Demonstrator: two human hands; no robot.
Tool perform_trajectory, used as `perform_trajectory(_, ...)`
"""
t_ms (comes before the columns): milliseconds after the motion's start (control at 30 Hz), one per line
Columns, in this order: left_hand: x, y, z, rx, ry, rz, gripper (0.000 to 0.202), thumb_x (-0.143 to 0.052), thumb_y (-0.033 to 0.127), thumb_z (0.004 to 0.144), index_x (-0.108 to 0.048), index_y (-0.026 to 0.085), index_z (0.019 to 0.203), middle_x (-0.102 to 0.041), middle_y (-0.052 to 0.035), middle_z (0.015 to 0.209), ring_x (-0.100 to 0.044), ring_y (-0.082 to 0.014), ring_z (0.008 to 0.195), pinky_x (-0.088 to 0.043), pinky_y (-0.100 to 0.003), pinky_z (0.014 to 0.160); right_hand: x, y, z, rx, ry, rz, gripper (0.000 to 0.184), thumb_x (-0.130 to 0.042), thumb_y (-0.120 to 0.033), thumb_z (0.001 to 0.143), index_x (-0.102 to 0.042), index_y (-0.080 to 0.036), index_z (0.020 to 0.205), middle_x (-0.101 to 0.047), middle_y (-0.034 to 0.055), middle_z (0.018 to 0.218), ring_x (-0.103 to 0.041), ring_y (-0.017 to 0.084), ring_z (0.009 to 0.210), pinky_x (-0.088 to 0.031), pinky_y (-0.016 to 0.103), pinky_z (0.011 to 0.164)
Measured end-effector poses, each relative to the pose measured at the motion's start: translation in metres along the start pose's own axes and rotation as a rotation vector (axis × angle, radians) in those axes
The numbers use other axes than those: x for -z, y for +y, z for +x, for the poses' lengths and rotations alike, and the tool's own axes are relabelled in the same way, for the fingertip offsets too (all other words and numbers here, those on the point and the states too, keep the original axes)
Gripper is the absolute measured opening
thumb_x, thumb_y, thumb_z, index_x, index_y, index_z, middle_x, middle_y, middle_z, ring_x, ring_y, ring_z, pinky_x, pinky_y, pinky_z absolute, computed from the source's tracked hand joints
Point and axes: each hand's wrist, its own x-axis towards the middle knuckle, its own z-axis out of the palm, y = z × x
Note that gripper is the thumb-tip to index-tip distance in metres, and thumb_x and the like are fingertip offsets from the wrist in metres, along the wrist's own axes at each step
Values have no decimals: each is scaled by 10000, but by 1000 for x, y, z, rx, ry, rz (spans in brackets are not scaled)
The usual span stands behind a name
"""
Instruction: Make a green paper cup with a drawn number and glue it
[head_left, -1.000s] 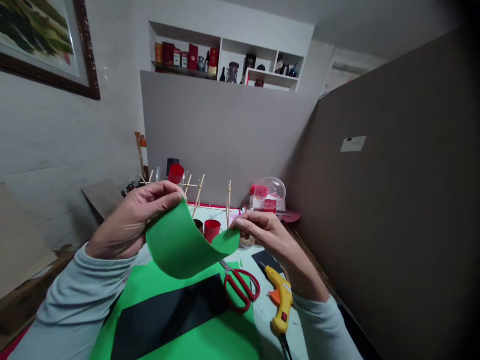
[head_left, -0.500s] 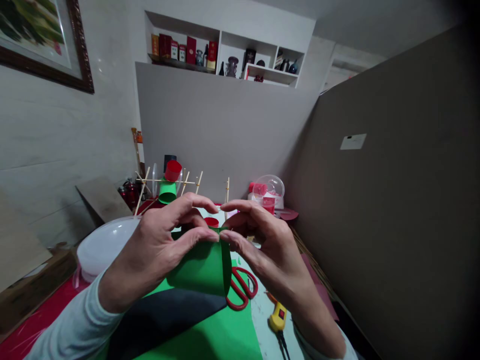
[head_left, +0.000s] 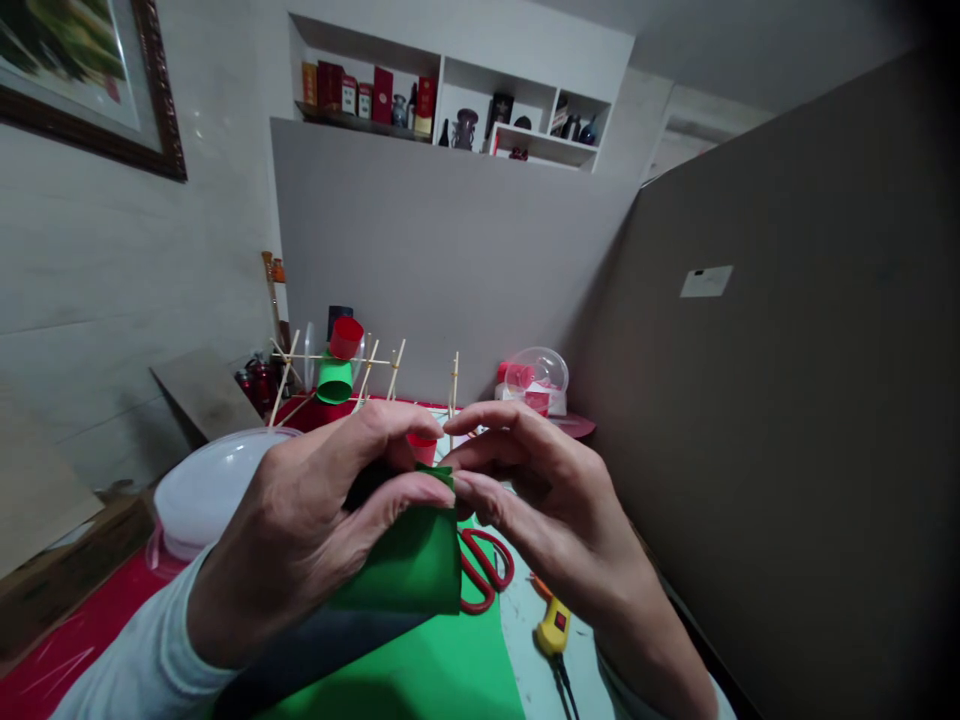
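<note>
The left hand [head_left: 300, 530] and right hand [head_left: 559, 500] are pinching a curled green sheet [head_left: 412, 565], while red-handled scissors [head_left: 482, 573] and a yellow glue gun [head_left: 553, 628] are lying nearby.

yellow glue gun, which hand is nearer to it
Right: the right hand appears just above the yellow glue gun, hiding part of it; the left hand is farther away, off to its left.
</note>
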Motion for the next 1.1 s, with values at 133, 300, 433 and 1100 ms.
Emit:
perform_trajectory(133,0,0,0,-12,-4,26,272,-684,400,919,-601,336,1170,-705,73,869,-662,-92,707,-509,-165,745,0,-2,-1,-10,-26,10,193,-668,-160,926,-627,-227,1102,-741,-1,869,-725,133,788,-583,245,707)
perform_trajectory(300,3,2,-3,10,-11,14,260,-681,420,917,-610,354,1158,-714,76,874,-661,-101,691,-518,-181,756,2,-5,-3,3,-42,-17,229,-684,-173,919,-633,-239,1133,-740,21,957,-735,157,842,-602,278,739)
perform_trajectory(433,3,1,-4,12,-17,8,264,-662,367,938,-593,372,1193,-723,69,952,-667,-102,732,-519,-182,785,3,-4,-3,45,-45,-27,313,-736,-161,884,-626,-253,1162,-724,9,963,-726,157,885,-598,280,783)
perform_trajectory(1100,7,-5,5,129,128,59,157,-580,396,971,-655,292,1062,-628,-2,1057,-571,-187,924,-424,-304,821,2,6,2,-30,89,58,236,-763,-287,870,-607,-235,1039,-619,-8,888,-593,123,791,-520,241,704)
